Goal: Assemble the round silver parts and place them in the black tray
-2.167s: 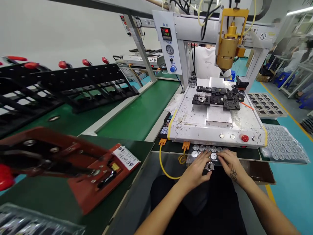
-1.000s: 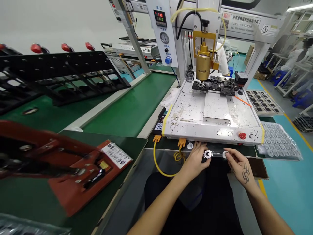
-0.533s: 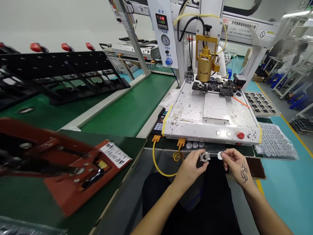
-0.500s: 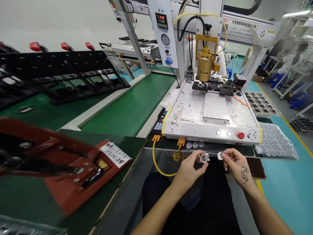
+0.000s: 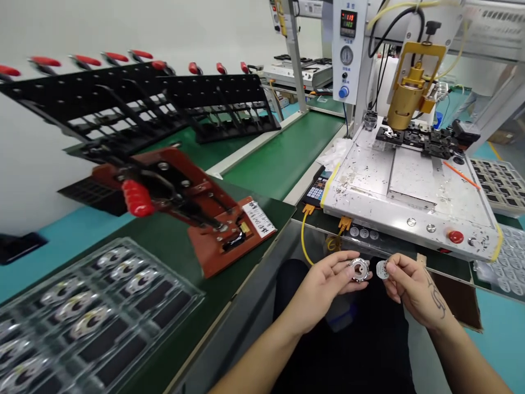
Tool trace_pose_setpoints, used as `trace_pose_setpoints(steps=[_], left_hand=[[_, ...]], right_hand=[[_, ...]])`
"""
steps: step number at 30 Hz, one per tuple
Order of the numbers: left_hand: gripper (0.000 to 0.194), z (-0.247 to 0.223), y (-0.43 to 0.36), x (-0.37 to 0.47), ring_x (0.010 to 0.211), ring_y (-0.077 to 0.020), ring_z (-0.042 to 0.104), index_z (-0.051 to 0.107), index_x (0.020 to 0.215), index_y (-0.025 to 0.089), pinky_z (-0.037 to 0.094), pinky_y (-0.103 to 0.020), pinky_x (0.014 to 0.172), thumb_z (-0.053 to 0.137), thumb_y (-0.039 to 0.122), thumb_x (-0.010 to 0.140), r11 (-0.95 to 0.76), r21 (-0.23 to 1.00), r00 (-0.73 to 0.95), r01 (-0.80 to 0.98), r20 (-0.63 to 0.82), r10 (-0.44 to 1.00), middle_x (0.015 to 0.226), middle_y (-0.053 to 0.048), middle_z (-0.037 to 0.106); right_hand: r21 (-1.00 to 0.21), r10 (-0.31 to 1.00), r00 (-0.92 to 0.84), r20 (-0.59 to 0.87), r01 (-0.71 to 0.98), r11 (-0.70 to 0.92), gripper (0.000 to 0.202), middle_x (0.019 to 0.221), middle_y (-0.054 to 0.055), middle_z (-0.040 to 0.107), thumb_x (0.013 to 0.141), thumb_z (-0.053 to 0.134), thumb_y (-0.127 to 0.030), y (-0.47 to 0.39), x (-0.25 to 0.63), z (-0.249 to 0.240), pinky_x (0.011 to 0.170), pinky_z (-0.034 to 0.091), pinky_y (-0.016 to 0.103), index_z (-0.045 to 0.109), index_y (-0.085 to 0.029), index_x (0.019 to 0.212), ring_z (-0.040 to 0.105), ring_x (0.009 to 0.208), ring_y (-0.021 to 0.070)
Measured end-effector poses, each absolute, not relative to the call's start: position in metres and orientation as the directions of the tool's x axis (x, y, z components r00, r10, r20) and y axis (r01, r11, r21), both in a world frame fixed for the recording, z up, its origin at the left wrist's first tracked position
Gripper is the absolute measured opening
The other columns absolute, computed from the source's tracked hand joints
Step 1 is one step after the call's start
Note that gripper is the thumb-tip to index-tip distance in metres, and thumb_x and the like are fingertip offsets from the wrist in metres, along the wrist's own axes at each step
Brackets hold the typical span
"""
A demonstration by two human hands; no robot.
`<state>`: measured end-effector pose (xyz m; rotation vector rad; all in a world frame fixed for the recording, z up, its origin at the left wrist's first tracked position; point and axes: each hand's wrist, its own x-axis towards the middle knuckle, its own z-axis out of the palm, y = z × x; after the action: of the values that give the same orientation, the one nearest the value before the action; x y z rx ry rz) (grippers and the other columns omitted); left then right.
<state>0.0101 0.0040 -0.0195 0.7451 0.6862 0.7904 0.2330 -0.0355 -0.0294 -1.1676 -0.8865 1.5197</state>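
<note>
Silvery ring [image 5: 360, 278] is clamped in the left hand [image 5: 318, 287]; pale disc [image 5: 381, 270], unjoined, is pinched beside it in the right hand [image 5: 416, 290]; hands apart.

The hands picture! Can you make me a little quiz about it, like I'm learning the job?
1. Which hand holds the shiny metal ring?
2. True or false: the flat round disc is inside the ring.
3. What colour is the big round button on the front of the white machine? A) blue B) red C) green

Key:
1. The left hand.
2. False: the right hand holds the disc beside the ring.
3. B
</note>
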Motion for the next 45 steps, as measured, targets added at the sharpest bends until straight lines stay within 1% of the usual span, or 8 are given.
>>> trace_pose_setpoints(steps=[10,13,16,22,28,36,41,45], left_hand=[[0.051,-0.023,-0.005,0.001,0.121,-0.0337,0.075,0.072,0.136,0.014,0.060,-0.054,0.111,0.081,0.042,0.095,0.481,0.789,0.519,-0.383,-0.247,0.818,0.126,-0.016,0.080],[0.053,-0.021,-0.007,0.001,0.122,-0.0351,0.074,0.072,0.136,0.014,0.059,-0.055,0.111,0.082,0.044,0.094,0.474,0.797,0.523,-0.375,-0.240,0.818,0.127,-0.016,0.079],[0.055,-0.020,-0.009,0.002,0.123,-0.0357,0.074,0.072,0.136,0.014,0.060,-0.054,0.110,0.084,0.045,0.092,0.452,0.813,0.515,-0.368,-0.226,0.827,0.128,-0.016,0.079],[0.055,-0.021,-0.012,0.002,0.122,-0.0349,0.074,0.073,0.137,0.016,0.062,-0.051,0.108,0.083,0.046,0.092,0.408,0.844,0.477,-0.348,-0.216,0.852,0.126,-0.015,0.079],[0.051,-0.021,-0.015,0.001,0.122,-0.0345,0.074,0.075,0.136,0.017,0.062,-0.051,0.108,0.082,0.044,0.093,0.395,0.856,0.467,-0.335,-0.213,0.858,0.127,-0.014,0.079],[0.047,-0.014,-0.017,0.005,0.120,-0.0318,0.075,0.072,0.138,0.018,0.062,-0.049,0.108,0.076,0.043,0.098,0.340,0.894,0.469,-0.293,-0.175,0.866,0.128,-0.013,0.079],[0.043,-0.017,-0.020,0.009,0.116,-0.0297,0.077,0.072,0.136,0.019,0.060,-0.049,0.110,0.073,0.039,0.098,0.293,0.920,0.446,-0.260,-0.154,0.882,0.126,-0.013,0.080],[0.038,-0.025,-0.023,0.010,0.113,-0.0277,0.079,0.072,0.133,0.019,0.061,-0.045,0.108,0.072,0.033,0.098,0.236,0.949,0.411,-0.209,-0.134,0.902,0.122,-0.011,0.081]], right_hand=[[-0.990,0.988,-0.055,-0.143,0.014,-0.142,0.036,0.071,-0.001,0.057,0.101,0.071,-0.052,-0.037,0.230,-0.027,0.060,0.040,0.027,0.061,-0.021,0.085,0.049,0.062,0.0139],[-0.992,0.999,-0.044,-0.032,0.123,-0.026,0.033,0.097,0.005,0.064,0.102,0.070,-0.050,-0.034,0.221,-0.019,0.076,0.048,0.030,0.064,-0.021,0.086,0.058,0.084,0.0184],[-0.982,0.996,-0.094,0.013,0.186,0.030,0.030,0.117,0.007,0.065,0.103,0.068,-0.048,-0.032,0.213,-0.013,0.092,0.049,0.032,0.064,-0.022,0.087,0.061,0.106,0.0225],[-0.978,0.992,-0.125,0.009,0.204,0.034,0.029,0.110,0.007,0.066,0.104,0.065,-0.047,-0.031,0.203,-0.012,0.092,0.050,0.032,0.063,-0.023,0.087,0.062,0.102,0.0223],[-0.978,0.993,-0.122,0.002,0.208,0.027,0.030,0.111,0.008,0.066,0.103,0.066,-0.048,-0.032,0.203,-0.014,0.090,0.051,0.034,0.063,-0.023,0.088,0.061,0.100,0.0229],[-0.974,0.995,-0.098,0.029,0.222,0.050,0.026,0.112,0.006,0.065,0.104,0.066,-0.043,-0.033,0.201,-0.018,0.091,0.050,0.033,0.062,-0.023,0.088,0.062,0.102,0.0218],[-0.935,0.992,-0.055,0.113,0.333,0.125,0.026,0.110,0.007,0.066,0.105,0.064,-0.041,-0.035,0.198,-0.020,0.086,0.051,0.034,0.060,-0.023,0.086,0.063,0.098,0.0228],[-0.847,0.971,-0.049,0.234,0.480,0.228,0.024,0.103,0.007,0.063,0.104,0.066,-0.037,-0.037,0.198,-0.029,0.083,0.051,0.037,0.056,-0.024,0.086,0.062,0.094,0.0233]])
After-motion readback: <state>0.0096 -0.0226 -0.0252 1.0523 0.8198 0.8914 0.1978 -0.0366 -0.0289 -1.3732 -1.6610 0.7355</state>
